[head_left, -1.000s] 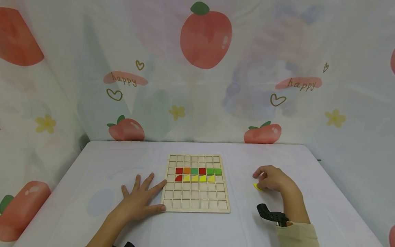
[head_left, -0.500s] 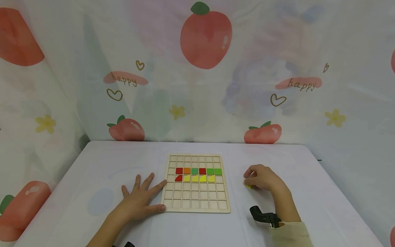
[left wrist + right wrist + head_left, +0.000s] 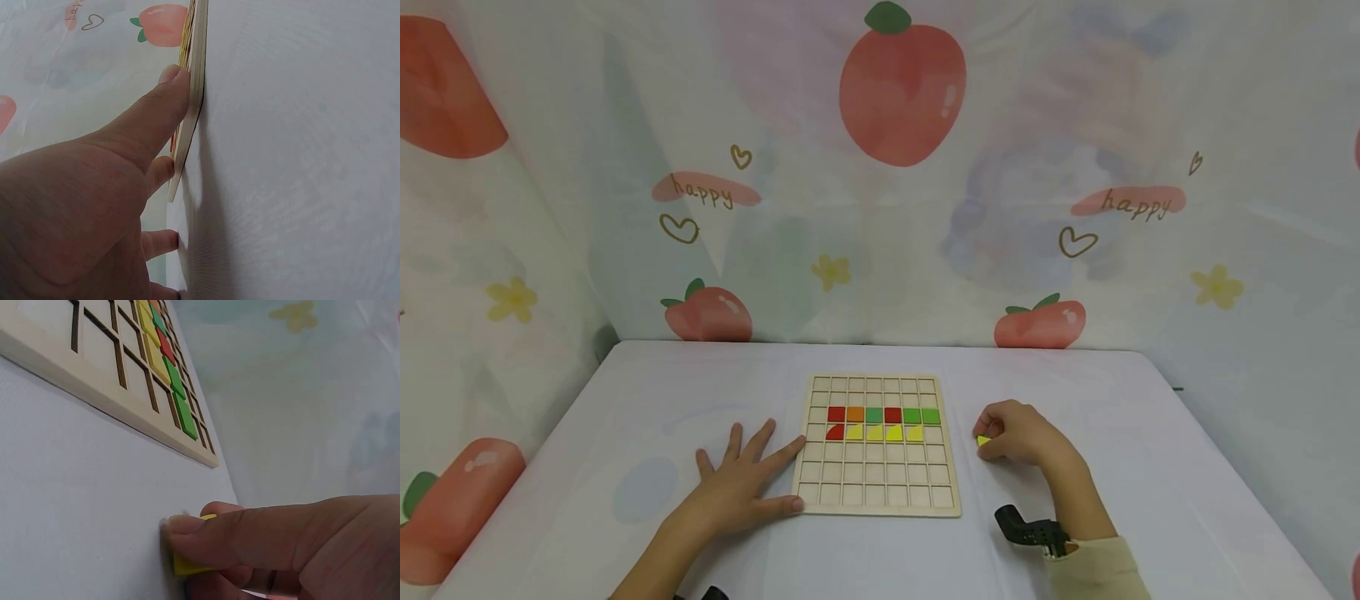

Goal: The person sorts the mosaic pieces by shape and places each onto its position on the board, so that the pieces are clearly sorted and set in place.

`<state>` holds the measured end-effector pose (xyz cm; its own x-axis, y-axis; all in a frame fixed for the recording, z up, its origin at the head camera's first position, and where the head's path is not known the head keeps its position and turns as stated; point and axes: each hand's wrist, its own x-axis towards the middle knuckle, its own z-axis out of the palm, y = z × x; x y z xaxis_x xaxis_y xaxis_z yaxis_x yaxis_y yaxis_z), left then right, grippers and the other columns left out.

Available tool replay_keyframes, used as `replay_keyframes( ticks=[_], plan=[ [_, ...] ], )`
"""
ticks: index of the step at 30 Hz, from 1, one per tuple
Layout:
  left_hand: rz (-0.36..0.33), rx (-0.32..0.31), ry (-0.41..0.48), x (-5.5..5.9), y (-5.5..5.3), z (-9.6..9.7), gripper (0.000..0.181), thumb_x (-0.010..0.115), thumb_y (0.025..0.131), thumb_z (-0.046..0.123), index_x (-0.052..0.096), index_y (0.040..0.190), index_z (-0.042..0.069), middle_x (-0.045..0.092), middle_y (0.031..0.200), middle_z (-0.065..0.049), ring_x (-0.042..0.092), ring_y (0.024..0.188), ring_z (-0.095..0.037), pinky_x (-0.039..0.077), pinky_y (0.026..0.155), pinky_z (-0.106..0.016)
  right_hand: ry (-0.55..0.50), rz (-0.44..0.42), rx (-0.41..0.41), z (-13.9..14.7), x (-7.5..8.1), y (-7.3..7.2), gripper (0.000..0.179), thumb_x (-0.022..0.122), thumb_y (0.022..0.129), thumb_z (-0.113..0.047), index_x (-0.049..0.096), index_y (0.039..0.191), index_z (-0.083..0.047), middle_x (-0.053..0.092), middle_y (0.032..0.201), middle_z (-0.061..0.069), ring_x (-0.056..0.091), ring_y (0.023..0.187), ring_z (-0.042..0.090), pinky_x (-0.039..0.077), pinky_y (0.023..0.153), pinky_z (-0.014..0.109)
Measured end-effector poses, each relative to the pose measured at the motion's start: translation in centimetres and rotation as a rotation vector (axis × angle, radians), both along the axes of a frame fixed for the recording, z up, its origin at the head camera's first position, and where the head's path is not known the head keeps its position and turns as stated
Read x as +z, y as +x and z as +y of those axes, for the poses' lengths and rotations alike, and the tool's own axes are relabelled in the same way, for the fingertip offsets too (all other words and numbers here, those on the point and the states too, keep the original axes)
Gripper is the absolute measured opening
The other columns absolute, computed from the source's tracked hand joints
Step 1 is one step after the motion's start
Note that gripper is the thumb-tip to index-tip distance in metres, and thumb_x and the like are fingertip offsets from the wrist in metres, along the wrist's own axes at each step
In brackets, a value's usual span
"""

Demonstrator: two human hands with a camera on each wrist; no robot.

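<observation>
A wooden grid board (image 3: 875, 497) lies on the white table. One row holds square tiles in red, orange, teal and green; the row nearer me has a red piece (image 3: 835, 433) and several yellow pieces (image 3: 893, 433). My left hand (image 3: 737, 487) is spread out, its thumb and index fingertip touching the board's left edge; the left wrist view shows the thumb on that edge. To the right of the board, apart from it, my right hand (image 3: 1021, 433) pinches a small yellow tile (image 3: 189, 566) between thumb and fingers, close to the tabletop. Fingers hide much of this tile.
The table (image 3: 685, 375) has a white cloth and ends at a printed fabric backdrop (image 3: 880, 217) behind it. A black camera mount (image 3: 1030, 529) sticks out from my right wrist. Part of another black mount (image 3: 713, 593) shows at the bottom edge.
My right hand has moved left, closer to the board, bringing the yellow tile along from farther right on the table. My left hand stays in the same place.
</observation>
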<state>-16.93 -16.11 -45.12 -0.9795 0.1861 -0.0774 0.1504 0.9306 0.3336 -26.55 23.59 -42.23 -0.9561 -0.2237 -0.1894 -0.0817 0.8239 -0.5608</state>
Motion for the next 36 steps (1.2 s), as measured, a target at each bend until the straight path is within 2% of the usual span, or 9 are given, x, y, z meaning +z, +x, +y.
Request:
replay_keyframes(
  ticks=[7,15,21,27,36],
  plan=[
    [-0.002,0.004,-0.001,0.1,0.0,0.0,0.086,0.065,0.075,0.075,0.041,0.150,0.041,0.022,0.164,-0.015,0.003,0.146,-0.059,-0.001,0.093,-0.090,-0.095,0.034,0.028,-0.4,-0.1,-0.3,0.016,0.074,0.081,-0.004,0.064,0.092,-0.010,0.056,0.082,0.005,0.052,0.077,0.020,0.045,0.063,0.031],
    [0.003,0.004,0.000,0.2,-0.2,0.0,0.086,0.065,0.075,0.076,0.041,0.151,0.041,0.022,0.165,-0.015,0.002,0.146,-0.058,-0.001,0.094,-0.090,-0.168,0.085,0.098,-0.7,0.0,-0.7,0.017,0.070,0.081,-0.003,0.066,0.097,-0.009,0.057,0.083,0.004,0.052,0.077,0.019,0.045,0.065,0.031],
    [0.002,0.003,-0.010,0.1,-0.2,-0.1,0.087,0.064,0.074,0.077,0.041,0.151,0.042,0.022,0.165,-0.015,0.004,0.146,-0.059,0.000,0.094,-0.090,-0.234,0.086,0.058,-1.1,0.0,-0.7,0.017,0.066,0.084,-0.005,0.067,0.101,-0.008,0.060,0.087,0.005,0.057,0.071,0.018,0.048,0.064,0.030],
    [0.003,-0.004,-0.008,0.0,-0.1,-0.1,0.087,0.064,0.075,0.077,0.040,0.151,0.042,0.022,0.165,-0.014,0.004,0.146,-0.059,0.000,0.094,-0.090,-0.305,0.083,-0.002,-1.9,-0.2,-0.6,0.018,0.067,0.087,-0.008,0.067,0.105,-0.007,0.060,0.091,0.007,0.061,0.074,0.019,0.051,0.066,0.029],
    [0.007,-0.006,-0.005,-0.1,-0.1,-0.1,0.087,0.064,0.074,0.077,0.040,0.151,0.042,0.022,0.165,-0.015,0.003,0.146,-0.059,0.000,0.093,-0.090,-0.368,0.091,0.020,-2.9,-0.4,-0.4,0.018,0.068,0.088,-0.009,0.067,0.105,-0.005,0.062,0.092,0.007,0.060,0.076,0.021,0.052,0.066,0.030]
  ],
)
